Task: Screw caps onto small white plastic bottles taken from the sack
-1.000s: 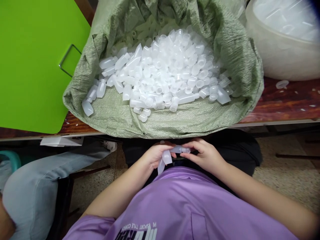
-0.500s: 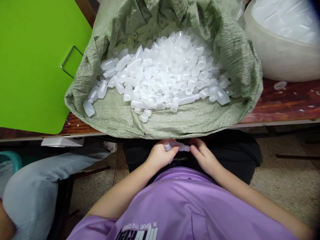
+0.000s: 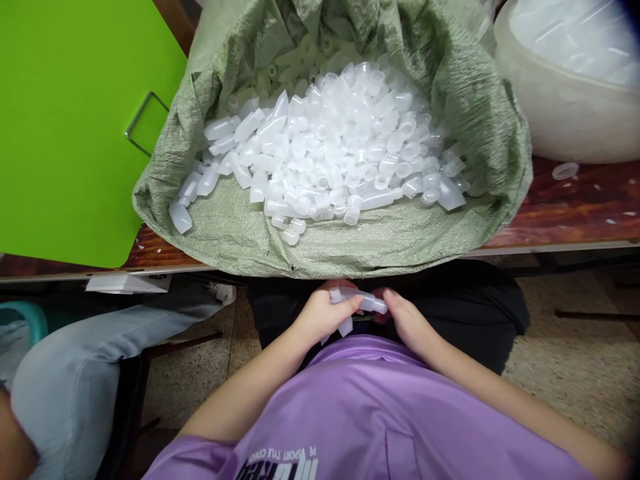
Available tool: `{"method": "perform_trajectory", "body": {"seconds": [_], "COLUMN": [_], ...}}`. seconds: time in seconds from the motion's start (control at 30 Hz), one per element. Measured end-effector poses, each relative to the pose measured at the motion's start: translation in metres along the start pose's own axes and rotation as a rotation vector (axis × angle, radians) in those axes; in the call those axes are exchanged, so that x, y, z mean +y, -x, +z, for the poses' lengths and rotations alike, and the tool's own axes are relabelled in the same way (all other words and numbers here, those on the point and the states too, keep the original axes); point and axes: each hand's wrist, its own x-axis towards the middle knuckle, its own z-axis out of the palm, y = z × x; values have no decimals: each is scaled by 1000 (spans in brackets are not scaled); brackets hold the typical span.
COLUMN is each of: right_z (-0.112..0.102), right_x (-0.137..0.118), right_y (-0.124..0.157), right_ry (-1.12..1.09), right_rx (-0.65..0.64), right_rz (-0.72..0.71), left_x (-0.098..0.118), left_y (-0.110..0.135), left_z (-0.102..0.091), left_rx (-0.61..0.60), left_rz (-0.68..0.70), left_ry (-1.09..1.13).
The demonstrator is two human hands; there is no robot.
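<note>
My left hand (image 3: 324, 315) is closed around a small translucent plastic tube (image 3: 367, 301) just below the sack's edge, over my lap. Its thumb presses along the tube, which points to the right. A second translucent plastic piece (image 3: 345, 327) sticks out under the same hand. The fingers of my right hand (image 3: 411, 325) are bent together at the tube's right end; some of them are blurred and partly hidden behind it. Beyond both hands, a green woven sack (image 3: 320, 257) lies open on the table, holding a heap of translucent plastic tubes and short caps (image 3: 345, 147).
A green board (image 3: 75, 133) with a metal handle (image 3: 145, 123) is at the left. A large whitish tub (image 3: 575, 120) of clear plastic pieces stands at the right, near a loose ring (image 3: 565, 171) on the table. Another person's jeans-clad leg (image 3: 65, 387) is close on my left.
The tube in my left hand now shows more of its length and tilts down to the right. My right fingers have shifted around its end. The whole view has slid slightly.
</note>
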Motion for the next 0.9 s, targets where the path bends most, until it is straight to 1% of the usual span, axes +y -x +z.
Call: {"method": "perform_trajectory", "body": {"seconds": [0.07,0.13,0.2,0.27,0.33,0.4,0.47,0.53,0.57,0.63,0.7,0.8,0.87,0.9], "right_z": [-2,0,6,12,12,6,-2,-8,-8,-3,7,18,16,10], "right_x": [-3,-5,-6,-6,-6,-7,-9,-11,-12,-11,-8,-2,0,-1], "right_y": [0,1,1,1,0,-1,-2,-5,-7,-12,-18,-26,-29,-28], "right_ry": [75,153,181,167,171,232,359,468,492,475,446,414,422,438], "right_rx": [44,45,27,19,45,103,149,150,143,139,145,129,102,97], "right_rz": [-68,-125,-130,-107,-105,-161,-275,-364,-375,-326,-249,-133,-80,-55], "left_x": [-1,-2,-3,-4,-4,-6,-8,-11,-11,-12,-11,-9,-8,-8], "left_y": [0,1,1,0,-1,-2,-3,-3,-3,-3,-4,-7,-10,-12], "left_z": [-1,-1,-1,0,0,-1,0,1,2,4,6,7,6,5], "left_rx": [-15,-36,-46,-25,-1,-1,-43,-91,-97,-65,-8,44,66,64], "left_rz": [4,-11,-29,-27,-31,-88,-182,-259,-274,-269,-239,-177,-112,-73], "left_ry": [29,66,84,85,107,171,243,284,294,290,257,124,-23,-95]}}
